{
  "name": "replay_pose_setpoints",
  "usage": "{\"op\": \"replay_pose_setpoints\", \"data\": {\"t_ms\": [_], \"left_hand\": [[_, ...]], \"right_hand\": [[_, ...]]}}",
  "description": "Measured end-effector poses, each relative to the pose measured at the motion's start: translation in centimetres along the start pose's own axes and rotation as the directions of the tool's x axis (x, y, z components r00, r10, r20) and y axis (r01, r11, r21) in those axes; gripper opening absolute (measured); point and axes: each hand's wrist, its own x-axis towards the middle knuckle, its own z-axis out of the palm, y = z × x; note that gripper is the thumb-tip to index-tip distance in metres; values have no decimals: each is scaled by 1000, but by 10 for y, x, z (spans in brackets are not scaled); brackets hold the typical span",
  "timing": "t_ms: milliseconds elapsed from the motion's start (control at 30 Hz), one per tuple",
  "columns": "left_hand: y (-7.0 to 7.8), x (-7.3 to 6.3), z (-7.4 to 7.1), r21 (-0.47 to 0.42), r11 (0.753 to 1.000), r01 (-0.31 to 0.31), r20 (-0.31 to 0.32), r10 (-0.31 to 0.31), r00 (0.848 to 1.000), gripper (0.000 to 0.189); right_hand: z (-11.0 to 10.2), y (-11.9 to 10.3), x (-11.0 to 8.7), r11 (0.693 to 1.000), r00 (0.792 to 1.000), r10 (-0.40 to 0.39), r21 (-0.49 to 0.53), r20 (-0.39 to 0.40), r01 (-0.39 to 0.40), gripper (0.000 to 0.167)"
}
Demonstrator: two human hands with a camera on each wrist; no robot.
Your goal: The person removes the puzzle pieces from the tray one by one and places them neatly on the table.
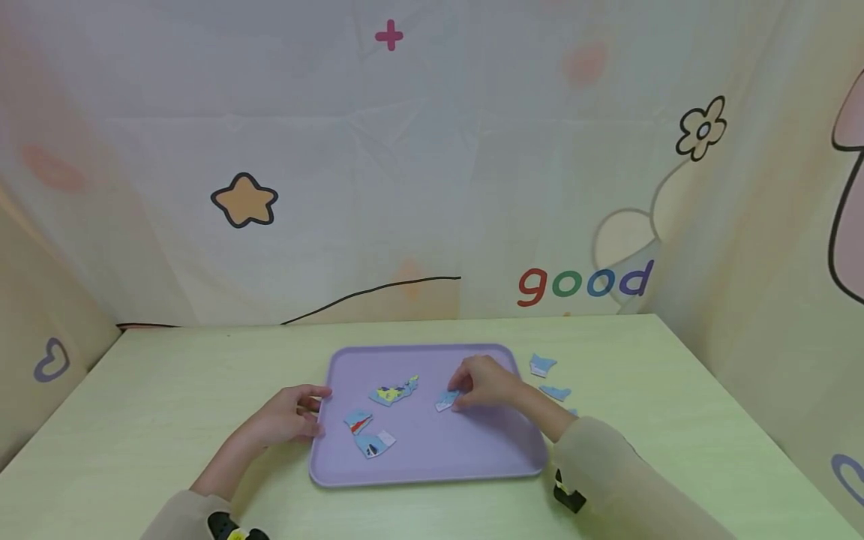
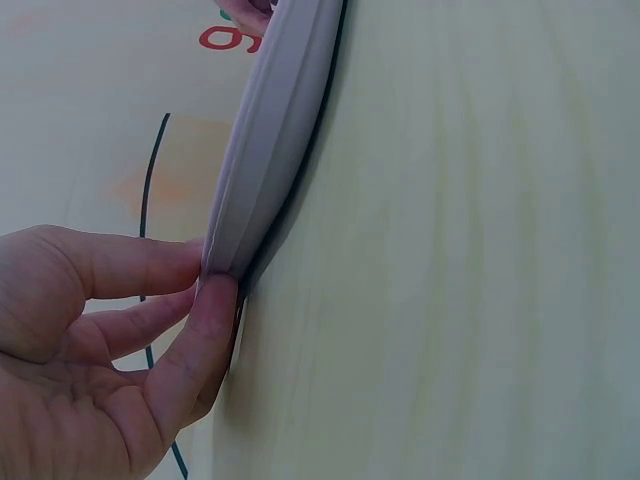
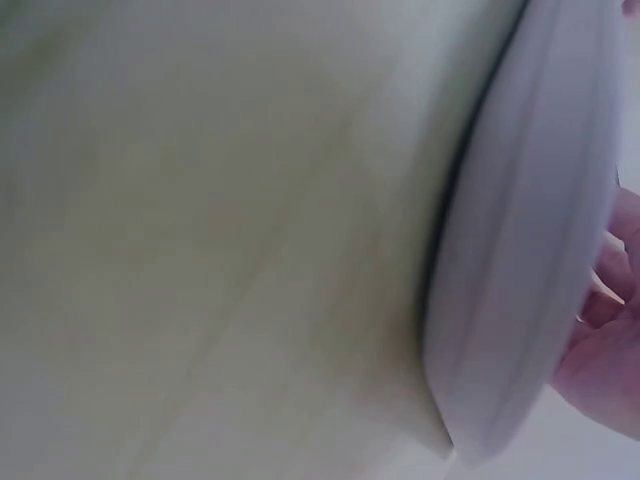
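A lilac tray (image 1: pixel 439 469) lies on the table with several picture puzzle pieces on it. My left hand (image 1: pixel 286 416) holds the tray's left rim, thumb against the outer wall in the left wrist view. Over the tray's right half, my right hand (image 1: pixel 484 381) pinches a light blue and white puzzle piece (image 1: pixel 445 401) between thumb and fingers. Left of it lies a yellow-and-blue patterned section (image 1: pixel 391 394). Nearer the left rim are a blue piece with a red stripe (image 1: pixel 358 422) and, close below, a blue piece with a dark figure (image 1: pixel 373 445).
Off the tray's right side lie a blue and white puzzle piece (image 1: pixel 541 365) and a blue one (image 1: pixel 556 393). Another blue piece (image 1: pixel 573 412) shows partly behind the right forearm. A printed curtain (image 1: pixel 324 150) stands behind the pale table (image 1: pixel 202 360).
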Motion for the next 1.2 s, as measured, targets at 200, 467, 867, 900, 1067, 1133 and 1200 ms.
{"op": "replay_pose_setpoints", "data": {"t_ms": [200, 467, 867, 900, 1067, 1133, 1200], "left_hand": [[0, 2, -1, 4, 1000, 3, 3, -3, 1000, 55], [0, 3, 0, 2, 1000, 12, 3, -12, 1000, 55], [1, 2, 2, 1, 1000, 15, 4, -15, 1000, 55], [0, 3, 2, 3, 1000, 14, 4, -14, 1000, 55], [0, 2, 0, 9, 1000, 7, 4, -7, 1000, 55], [0, 2, 0, -2, 1000, 5, 5, -5, 1000, 55], [0, 1, -1, -13, 1000, 0, 8, 0, 1000, 55]], "right_hand": [[2, -3, 1, 1000, 1000, 8, -21, 1, -8, 15], [4, -4, 2, 999, 1000, -22, -23, 16, 22, 13], [3, -4, -1, 998, 999, -33, 61, 41, 31, 14], [3, -4, -1, 997, 998, -36, 63, 42, 33, 16], [3, -4, 0, 996, 997, -47, 73, 63, 43, 24], [5, -4, 2, 996, 995, -58, 71, 76, 52, 24], [6, -4, 3, 996, 994, -58, 70, 89, 52, 24]]}}
